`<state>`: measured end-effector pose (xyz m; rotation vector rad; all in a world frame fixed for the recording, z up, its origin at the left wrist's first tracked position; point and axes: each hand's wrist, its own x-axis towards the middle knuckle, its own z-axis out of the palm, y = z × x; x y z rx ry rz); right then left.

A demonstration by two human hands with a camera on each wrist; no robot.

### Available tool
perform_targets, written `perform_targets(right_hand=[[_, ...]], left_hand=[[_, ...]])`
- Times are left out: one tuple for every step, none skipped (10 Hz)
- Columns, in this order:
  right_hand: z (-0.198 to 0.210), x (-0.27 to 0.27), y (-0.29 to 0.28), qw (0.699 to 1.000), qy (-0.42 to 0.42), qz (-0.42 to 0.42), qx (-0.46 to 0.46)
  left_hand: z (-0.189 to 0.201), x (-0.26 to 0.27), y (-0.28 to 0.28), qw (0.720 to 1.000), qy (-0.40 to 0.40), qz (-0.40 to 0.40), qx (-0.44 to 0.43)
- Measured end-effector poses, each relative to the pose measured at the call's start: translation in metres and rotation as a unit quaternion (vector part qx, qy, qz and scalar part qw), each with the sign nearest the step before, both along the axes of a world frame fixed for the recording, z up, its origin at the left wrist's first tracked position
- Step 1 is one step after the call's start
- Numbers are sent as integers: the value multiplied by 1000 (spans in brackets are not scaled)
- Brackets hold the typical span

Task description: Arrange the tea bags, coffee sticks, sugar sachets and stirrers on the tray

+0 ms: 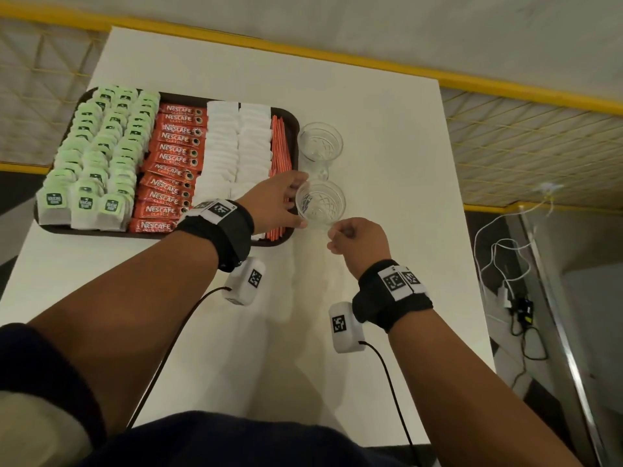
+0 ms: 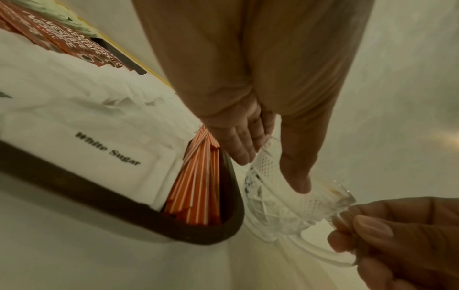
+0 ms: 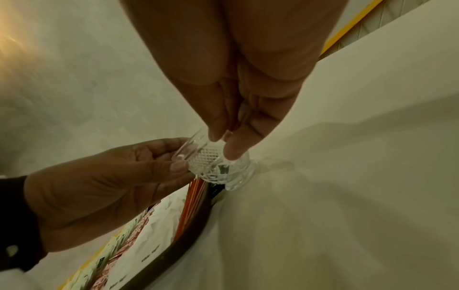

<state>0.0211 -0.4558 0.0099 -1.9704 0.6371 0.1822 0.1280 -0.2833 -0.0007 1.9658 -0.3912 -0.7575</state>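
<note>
A dark tray (image 1: 294,129) at the table's left holds rows of green tea bags (image 1: 101,150), red coffee sticks (image 1: 172,163), white sugar sachets (image 1: 232,143) and orange striped stirrers (image 1: 280,146) along its right edge. Just right of the tray's near corner is a cut-glass cup (image 1: 322,205). My left hand (image 1: 296,202) grips its bowl, fingers behind and thumb in front (image 2: 270,162). My right hand (image 1: 338,232) pinches the cup's handle (image 3: 224,141). The cup (image 2: 285,206) leans slightly; whether its foot touches the table is unclear.
A second glass cup (image 1: 320,144) stands just behind the held one, close to the tray's right rim. The white table (image 1: 387,163) stretches to the right and towards me. A yellow rail (image 1: 337,59) runs behind it; cables (image 1: 505,264) lie on the floor at right.
</note>
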Motion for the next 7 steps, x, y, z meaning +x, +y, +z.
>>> perform_targets(right_hand=[[-1, -1, 6, 999, 12, -19, 25], [-4, -4, 12, 998, 17, -38, 42], [-2, -4, 18, 996, 23, -60, 61], [-1, -4, 19, 994, 20, -71, 77], [-2, -4, 21, 995, 20, -65, 69], [1, -8, 17, 999, 24, -31, 18], [5, -17, 6, 1000, 17, -10, -13]], left_hand=[[1, -1, 2, 1000, -1, -12, 10], [-1, -1, 3, 1000, -4, -23, 17], [-1, -5, 1, 999, -18, -32, 33], [-3, -4, 1, 998, -30, -43, 38], [3, -9, 3, 995, -48, -49, 74], [9, -15, 5, 986, -102, -46, 128], [22, -28, 14, 973, -162, 3, 166]])
